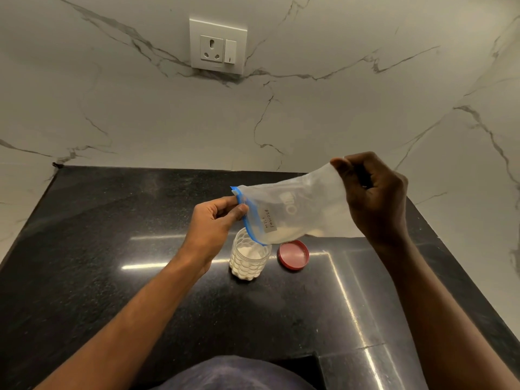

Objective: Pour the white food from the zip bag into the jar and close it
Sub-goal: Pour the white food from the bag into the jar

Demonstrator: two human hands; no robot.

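Note:
A clear zip bag (298,209) with a blue zip strip and a handwritten label is tipped sideways above the counter. Its mouth points down-left over the open jar (249,256). My left hand (216,220) pinches the blue zip edge at the mouth. My right hand (374,198) holds the bag's raised bottom corner. The jar is clear and dimpled, standing upright, and holds white powder. A little white powder remains low in the bag. The red lid (293,254) lies flat on the counter just right of the jar.
The black stone counter (140,249) runs to a marble wall behind, with a white socket and switch plate (218,46) on it. The counter's right edge slants close to my right arm.

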